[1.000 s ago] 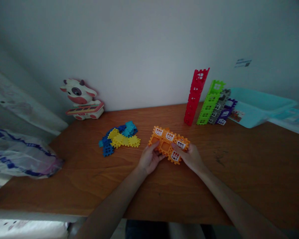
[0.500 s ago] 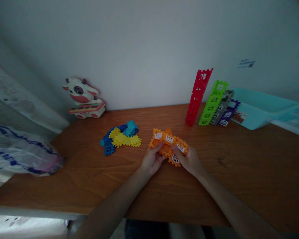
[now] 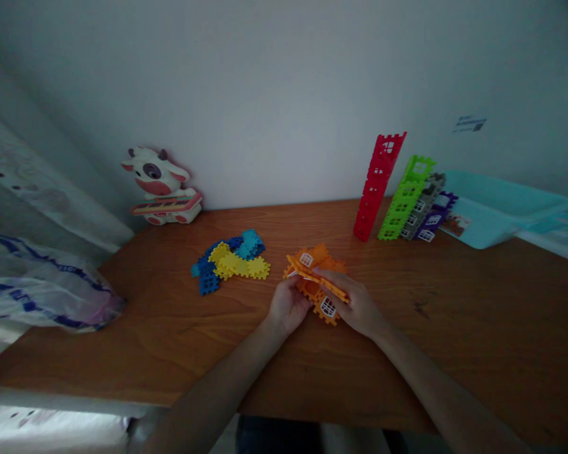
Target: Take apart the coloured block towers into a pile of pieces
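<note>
Orange interlocking building tiles [image 3: 328, 308], some with white window inserts, are between my hands above the middle of the table. My left hand [image 3: 288, 304] is closed on their left side, thumb on top and fingers partly hidden beneath. In my right hand [image 3: 357, 306] a joined strip of orange tiles [image 3: 329, 285] is pinched, tilted edge-on over the others. Whether the strip is attached to the tiles under it I cannot tell. Left of my hands lie yellow gear-edged tiles [image 3: 236, 265] on top of blue tiles [image 3: 209, 281].
A red tile strip [image 3: 376, 189], a green strip [image 3: 404, 202], a grey strip [image 3: 419, 208] and a purple strip [image 3: 433, 219] lean at the back right beside a turquoise bin [image 3: 483, 221]. A cow toy keyboard [image 3: 163, 189] stands back left; a plastic bag [image 3: 47, 284] lies left.
My right hand has tipped the orange tile strip up from lying flat to nearly edge-on, showing the orange tiles beneath. My left hand has stayed almost in place.
</note>
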`<state>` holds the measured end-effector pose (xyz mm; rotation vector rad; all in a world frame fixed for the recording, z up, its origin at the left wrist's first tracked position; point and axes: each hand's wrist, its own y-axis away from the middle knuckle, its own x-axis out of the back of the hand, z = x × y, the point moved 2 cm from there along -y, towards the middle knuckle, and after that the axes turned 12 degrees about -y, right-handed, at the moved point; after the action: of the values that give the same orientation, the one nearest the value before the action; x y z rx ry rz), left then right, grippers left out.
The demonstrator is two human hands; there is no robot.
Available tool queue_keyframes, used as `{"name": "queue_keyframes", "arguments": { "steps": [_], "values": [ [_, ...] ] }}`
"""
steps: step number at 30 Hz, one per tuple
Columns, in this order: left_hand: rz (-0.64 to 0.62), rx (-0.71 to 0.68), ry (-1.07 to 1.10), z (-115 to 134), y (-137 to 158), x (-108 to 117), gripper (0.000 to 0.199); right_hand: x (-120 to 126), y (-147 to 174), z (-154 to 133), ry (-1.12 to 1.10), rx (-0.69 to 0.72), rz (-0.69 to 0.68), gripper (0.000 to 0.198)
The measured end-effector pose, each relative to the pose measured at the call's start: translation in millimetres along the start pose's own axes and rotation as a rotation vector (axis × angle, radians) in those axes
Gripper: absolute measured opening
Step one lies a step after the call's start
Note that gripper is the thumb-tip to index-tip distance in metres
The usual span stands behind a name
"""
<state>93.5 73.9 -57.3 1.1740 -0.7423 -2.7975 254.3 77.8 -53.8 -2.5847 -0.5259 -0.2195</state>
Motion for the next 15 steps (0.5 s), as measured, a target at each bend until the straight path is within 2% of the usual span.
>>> {"name": "queue_keyframes", "arguments": {
  "steps": [3,6,11,15],
  "values": [
    [-0.095,-0.026,0.087,7,7,-3,0.03,1,1,1,0.123,0.057,-0.108,0.058],
    [-0.157,-0.097,0.097,10,12,-6,0.037,0,1,1,0.239,0.093,-0.154,0.062],
    [-0.013,-0.114,-0.018,4,5,-6,0.012,-7,1,-5,0.409,0.153,-0.226,0.064],
    [0.047,-0.084,-0.019,2,-1,-3,0.018,-14,2,-10,0.493,0.166,-0.252,0.077]
  ]
}}
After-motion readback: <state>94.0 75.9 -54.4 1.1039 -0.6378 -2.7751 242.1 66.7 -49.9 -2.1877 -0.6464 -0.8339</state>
